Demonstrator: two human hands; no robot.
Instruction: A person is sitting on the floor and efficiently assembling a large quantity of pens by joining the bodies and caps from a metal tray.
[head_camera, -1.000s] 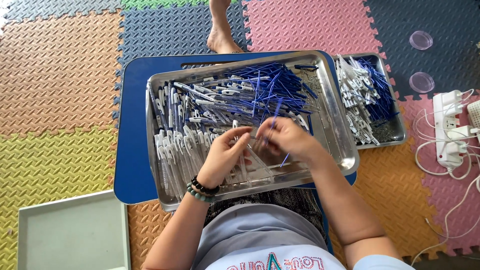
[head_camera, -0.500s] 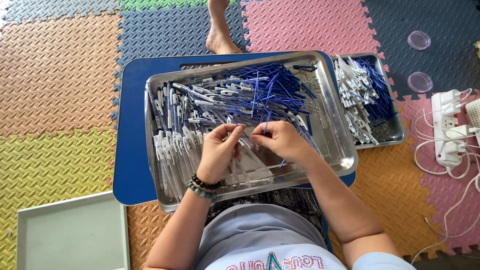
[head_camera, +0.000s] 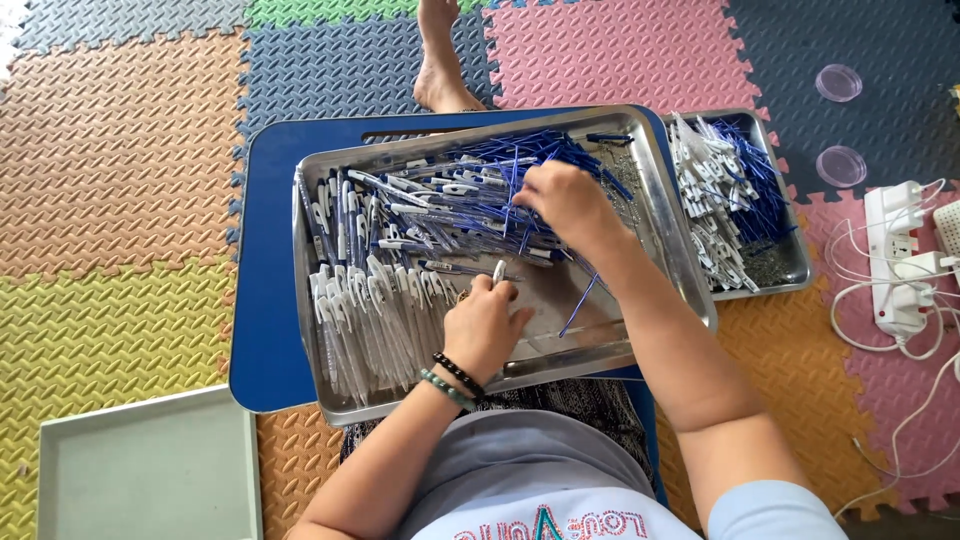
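Observation:
A large steel tray (head_camera: 672, 262) rests on a blue board (head_camera: 265, 300) over my lap. It holds several white pen barrels (head_camera: 365, 315) at the left and a heap of thin blue refills (head_camera: 500, 190) at the back. My left hand (head_camera: 485, 325) is closed around a white pen barrel (head_camera: 498, 270) whose tip sticks up near the tray's middle. My right hand (head_camera: 568, 205) reaches into the heap of blue refills, fingers curled among them; whether it grips one I cannot tell.
A smaller steel tray (head_camera: 785, 270) with more pen parts sits to the right. A white power strip (head_camera: 895, 260) with cables lies at far right. Another person's bare foot (head_camera: 440, 70) stands beyond the board. A pale grey tray (head_camera: 140, 470) lies at bottom left on foam mats.
My hands, which were together near the tray's front, have parted. The right hand moved back into the blue refill heap; the left stayed, still holding a white barrel.

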